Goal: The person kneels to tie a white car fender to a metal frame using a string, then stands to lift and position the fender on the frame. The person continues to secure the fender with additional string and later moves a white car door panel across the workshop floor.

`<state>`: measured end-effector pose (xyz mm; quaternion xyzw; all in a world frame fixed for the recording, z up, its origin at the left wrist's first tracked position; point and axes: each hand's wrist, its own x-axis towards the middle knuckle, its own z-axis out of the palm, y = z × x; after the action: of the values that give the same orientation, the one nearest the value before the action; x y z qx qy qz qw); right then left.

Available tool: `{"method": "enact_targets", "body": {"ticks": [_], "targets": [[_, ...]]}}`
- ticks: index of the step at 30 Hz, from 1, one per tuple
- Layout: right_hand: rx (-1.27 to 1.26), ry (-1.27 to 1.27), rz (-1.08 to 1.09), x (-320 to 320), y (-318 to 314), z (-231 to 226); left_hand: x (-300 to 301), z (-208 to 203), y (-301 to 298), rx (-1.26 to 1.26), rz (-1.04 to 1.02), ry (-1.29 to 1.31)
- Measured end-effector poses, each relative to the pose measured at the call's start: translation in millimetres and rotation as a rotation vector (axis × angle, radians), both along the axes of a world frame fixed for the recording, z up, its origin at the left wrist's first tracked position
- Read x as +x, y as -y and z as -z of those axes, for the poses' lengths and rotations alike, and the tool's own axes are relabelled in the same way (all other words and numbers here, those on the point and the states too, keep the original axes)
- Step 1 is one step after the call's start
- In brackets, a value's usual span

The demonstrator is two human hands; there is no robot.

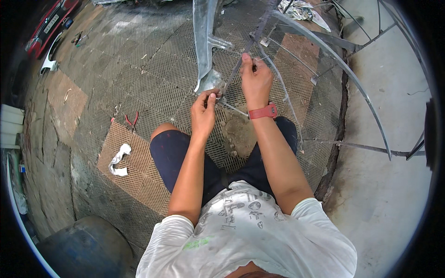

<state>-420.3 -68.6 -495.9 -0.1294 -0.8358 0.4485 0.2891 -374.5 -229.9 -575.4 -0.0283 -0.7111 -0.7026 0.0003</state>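
My left hand (203, 114) has its thumb and fingers pinched together at the lower end of a long grey panel (204, 44). A thin metal bar of the stand (324, 34) passes close to these fingertips. What the pinch holds is too small to make out. Higher and to the right, my right hand (257, 84) is closed, thumb pressed to the fingers, beside a dark strut of the same stand. Whatever lies in its grip is hidden. A red watch (263, 111) sits on the right wrist. The panel hangs or leans against the stand; its fixing is not visible.
Red-handled pliers (132, 119) and a curled white strip (120, 160) lie on the ribbed floor mats (134, 178). A dark rounded object (88, 250) stands lower left. A pale wall (380, 204) runs along the right. A red car part (50, 25) is far left.
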Motion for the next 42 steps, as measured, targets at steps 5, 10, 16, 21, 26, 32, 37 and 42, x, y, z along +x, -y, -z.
{"method": "enact_targets", "body": {"ticks": [5,10,16,21,26,32,37,42], "targets": [[-0.269,-0.001,-0.099,-6.8,0.3,-0.2,-6.8,-7.8,-7.0,-0.002,0.035,0.015],[-0.438,0.046,-0.135,-4.2,-0.1,-8.3,-13.1,-19.3,-21.1,0.014,0.088,-0.063],[-0.669,0.077,-0.163,-1.6,5.2,-12.0,-15.6,-42.2,-32.9,-0.039,0.053,0.033],[-1.116,0.11,-0.186,-6.4,4.9,-4.5,-12.3,-55.3,-38.4,-0.043,-0.086,-0.05],[-1.441,0.252,-0.415,-18.1,-32.3,14.1,-3.0,-86.0,-46.6,-0.528,-0.167,-0.437],[-0.852,0.164,-0.11,15.0,-22.1,29.0,-12.2,-56.6,-54.1,-0.625,-0.187,-0.436],[0.334,-0.317,-0.049,49.6,-2.4,7.9,-23.3,-30.7,-61.9,-0.488,-0.15,-0.459],[0.547,-0.241,-0.076,29.7,-14.7,14.4,-28.8,-18.0,-71.9,-0.435,-0.201,-0.497]]}}
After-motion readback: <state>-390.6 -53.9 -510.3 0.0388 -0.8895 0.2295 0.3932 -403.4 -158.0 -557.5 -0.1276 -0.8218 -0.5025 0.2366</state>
